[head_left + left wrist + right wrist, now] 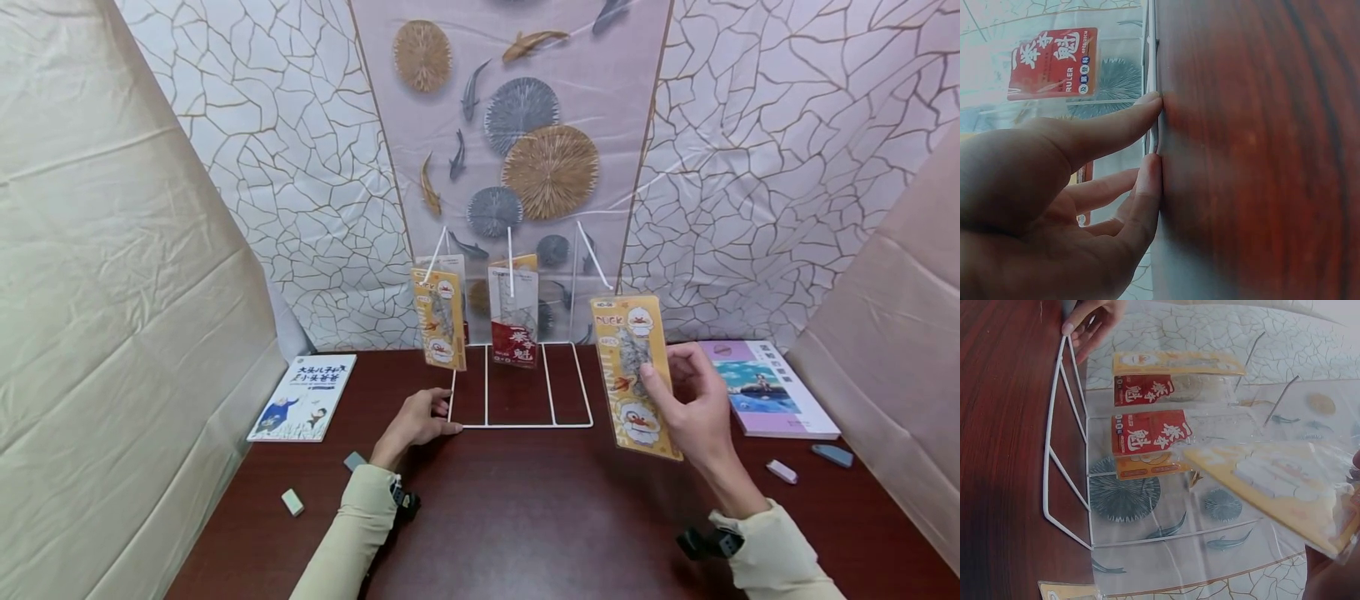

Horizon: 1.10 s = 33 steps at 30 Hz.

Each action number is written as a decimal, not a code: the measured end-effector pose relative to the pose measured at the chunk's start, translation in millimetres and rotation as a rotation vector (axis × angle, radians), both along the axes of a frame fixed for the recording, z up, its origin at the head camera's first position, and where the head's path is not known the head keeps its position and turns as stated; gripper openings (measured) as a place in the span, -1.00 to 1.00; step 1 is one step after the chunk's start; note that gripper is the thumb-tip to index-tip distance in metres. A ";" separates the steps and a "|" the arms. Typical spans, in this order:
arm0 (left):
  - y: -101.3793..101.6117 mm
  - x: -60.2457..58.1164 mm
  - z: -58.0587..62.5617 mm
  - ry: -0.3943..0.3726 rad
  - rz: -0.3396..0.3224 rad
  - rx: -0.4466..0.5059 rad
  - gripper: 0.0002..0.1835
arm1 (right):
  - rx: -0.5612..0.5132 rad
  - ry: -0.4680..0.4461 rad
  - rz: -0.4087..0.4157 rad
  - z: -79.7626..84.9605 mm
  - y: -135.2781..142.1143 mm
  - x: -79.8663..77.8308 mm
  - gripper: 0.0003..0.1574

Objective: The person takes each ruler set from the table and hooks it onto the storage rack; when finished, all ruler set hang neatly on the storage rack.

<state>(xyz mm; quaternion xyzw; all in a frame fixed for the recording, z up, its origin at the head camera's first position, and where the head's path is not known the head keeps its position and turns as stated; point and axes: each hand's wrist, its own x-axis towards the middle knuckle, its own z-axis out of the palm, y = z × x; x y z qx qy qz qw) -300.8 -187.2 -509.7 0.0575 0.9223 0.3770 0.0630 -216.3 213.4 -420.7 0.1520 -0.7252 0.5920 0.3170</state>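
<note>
A white wire display rack (525,427) stands on the dark wooden table, with three hooks sloping from its upper part. My left hand (416,421) grips the front left corner of its base, thumb and fingertips on the wire in the left wrist view. In my right hand (697,400) is a yellow DUCK ruler set (637,375), thumb across its front. Its top edge is close below the right hook's tip (610,287). From the left hook hangs another yellow ruler set (438,321); a red-and-clear ruler set (1154,431) hangs from the middle one, with a yellow pack behind it.
At the left lies a white picture book (303,398); a pink-edged book (768,390) lies at the right. Small erasers are on both sides, a pale one (292,502) at left and a pinkish one (782,472) at right. Patterned cloth (300,167) backs the table.
</note>
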 end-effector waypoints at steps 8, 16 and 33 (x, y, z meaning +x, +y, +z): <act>1.5 -0.5 -0.9 -0.003 0.010 0.005 -0.23 | 0.000 -0.007 -0.006 -2.9 0.6 -1.8 -0.78; 0.8 -0.5 -1.6 0.000 0.003 0.000 -0.23 | -0.157 -0.036 0.132 -3.7 -0.2 -7.0 -0.76; 1.0 2.1 2.0 0.030 -0.021 0.007 -0.22 | -0.375 -0.014 0.397 9.7 -9.6 -0.7 -0.92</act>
